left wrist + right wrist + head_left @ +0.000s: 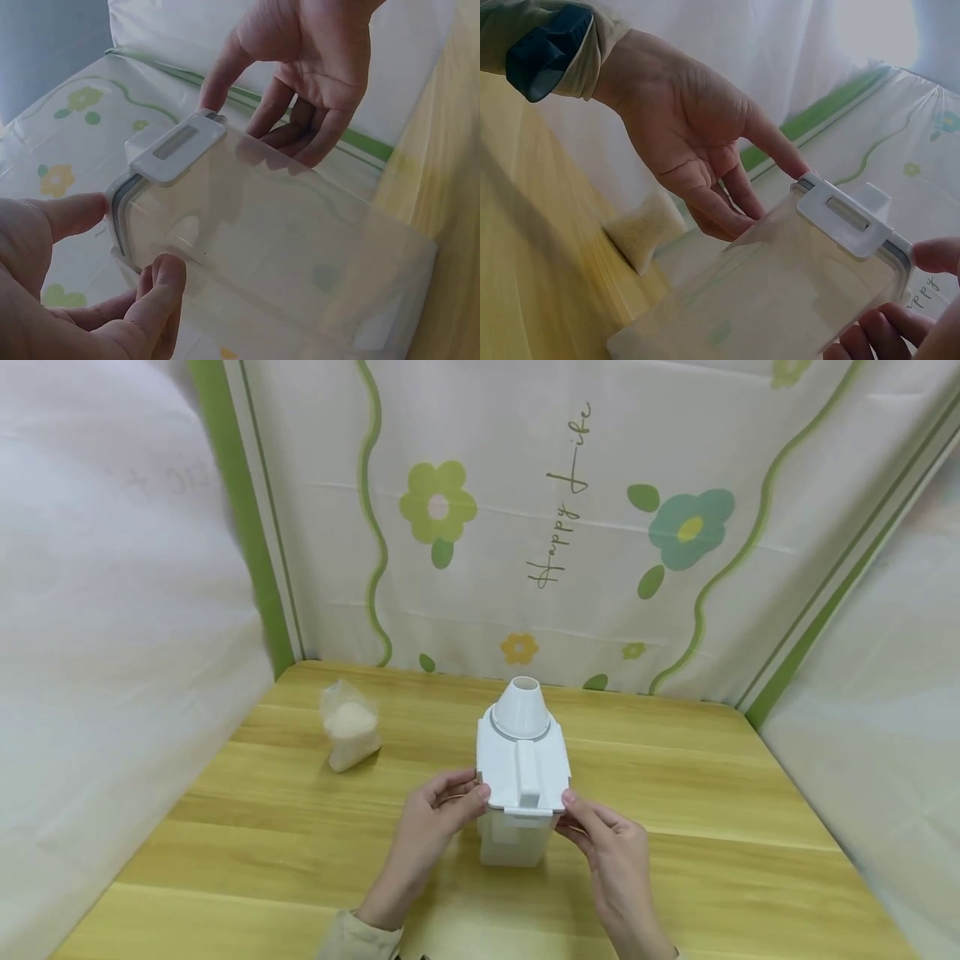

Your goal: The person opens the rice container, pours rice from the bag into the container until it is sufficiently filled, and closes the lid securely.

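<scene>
A tall see-through plastic storage container stands upright on the table, with a white lid on its top. From the lid rises a white cone-shaped spout, and a bar runs along its middle. My left hand holds the left front corner, thumb on the lid's edge and fingers against the side below. On the opposite corner my right hand grips likewise, its thumb at the lid. The front clip lies flat against the container wall. No contents show inside the container.
A clear bag of pale grains stands on the wooden table, left of the container. Behind hangs a white curtain with flowers and lettering; white cloth walls close both sides.
</scene>
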A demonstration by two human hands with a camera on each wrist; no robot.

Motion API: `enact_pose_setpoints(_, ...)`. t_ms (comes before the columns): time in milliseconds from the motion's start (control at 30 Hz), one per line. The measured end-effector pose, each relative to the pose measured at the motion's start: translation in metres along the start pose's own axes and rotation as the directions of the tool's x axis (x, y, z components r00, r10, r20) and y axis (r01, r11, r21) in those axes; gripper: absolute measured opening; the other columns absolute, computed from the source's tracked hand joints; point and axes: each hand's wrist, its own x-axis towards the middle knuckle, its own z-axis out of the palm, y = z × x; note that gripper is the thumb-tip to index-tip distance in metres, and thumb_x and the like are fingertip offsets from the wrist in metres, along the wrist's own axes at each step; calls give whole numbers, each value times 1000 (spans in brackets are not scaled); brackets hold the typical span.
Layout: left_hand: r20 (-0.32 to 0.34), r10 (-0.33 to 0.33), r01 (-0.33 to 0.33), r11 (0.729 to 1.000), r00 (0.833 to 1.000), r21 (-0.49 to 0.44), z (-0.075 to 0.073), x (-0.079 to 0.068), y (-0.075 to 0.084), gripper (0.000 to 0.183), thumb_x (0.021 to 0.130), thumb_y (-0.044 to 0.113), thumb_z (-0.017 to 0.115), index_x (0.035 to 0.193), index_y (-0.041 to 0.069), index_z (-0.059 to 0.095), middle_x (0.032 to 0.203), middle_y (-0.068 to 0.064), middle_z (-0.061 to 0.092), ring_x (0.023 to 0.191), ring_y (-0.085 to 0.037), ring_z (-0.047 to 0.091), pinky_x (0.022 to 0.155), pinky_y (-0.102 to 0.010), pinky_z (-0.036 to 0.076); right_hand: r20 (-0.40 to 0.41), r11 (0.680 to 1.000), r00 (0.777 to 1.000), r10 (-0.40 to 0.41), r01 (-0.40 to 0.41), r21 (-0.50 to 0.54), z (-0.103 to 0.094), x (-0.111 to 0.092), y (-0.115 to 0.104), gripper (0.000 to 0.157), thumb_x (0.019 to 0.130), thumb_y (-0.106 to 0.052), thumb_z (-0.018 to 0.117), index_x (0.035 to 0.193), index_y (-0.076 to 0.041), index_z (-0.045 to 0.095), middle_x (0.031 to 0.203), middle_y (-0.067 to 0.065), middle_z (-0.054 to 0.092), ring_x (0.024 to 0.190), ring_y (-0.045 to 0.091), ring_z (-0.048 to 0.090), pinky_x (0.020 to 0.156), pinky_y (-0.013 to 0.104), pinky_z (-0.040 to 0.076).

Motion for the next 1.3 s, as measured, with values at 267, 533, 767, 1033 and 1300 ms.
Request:
enact_pose_setpoints(267,-31,56,-56,998,998,4,6,5,-10,51,90,23,75,129,-6,58,116,-17,60,101,-26,64,88,-31,55,-37,999,999,-31,30,-22,-1,4,4,30,86,-14,78,95,14,71,91,18,72,82,29,70,82,41,58)
enact_pose_setpoints(533,-33,74,-72,997,997,42,12,6,-12,51,93,27,71,132,-4,57,115,-15,60,100,-25,64,89,-29,54,-61,999,998,-28,27,-22,-4,3,4,31,86,-15,79,97,13,72,91,18,72,81,29,70,83,42,58)
enact_pose_setpoints(767,-71,88,-89,996,994,-12,13,7,-14,47,92,22,73,128,-5,60,112,-16,61,97,-25,64,88,-31,55,-60,1000,998,-19,18,-15,-3,4,5,32,85,-15,80,99,13,71,92,18,72,82,29,70,83,42,57)
enact_pose_setpoints(1033,-70,83,-84,996,994,-8,11,6,-15,48,92,23,73,129,-5,59,113,-16,61,97,-25,64,88,-32,55,-63,1000,998,-24,23,-19,-2,4,8,33,84,-16,80,98,12,72,92,18,72,82,29,70,82,41,58)
enact_pose_setpoints(1300,-61,79,-79,997,995,-1,11,7,-14,49,92,23,72,130,-5,59,114,-17,61,98,-25,63,90,-34,54,-65,999,997,-31,31,-10,-2,5,9,31,85,-15,80,96,13,72,90,17,72,80,28,70,80,40,58)
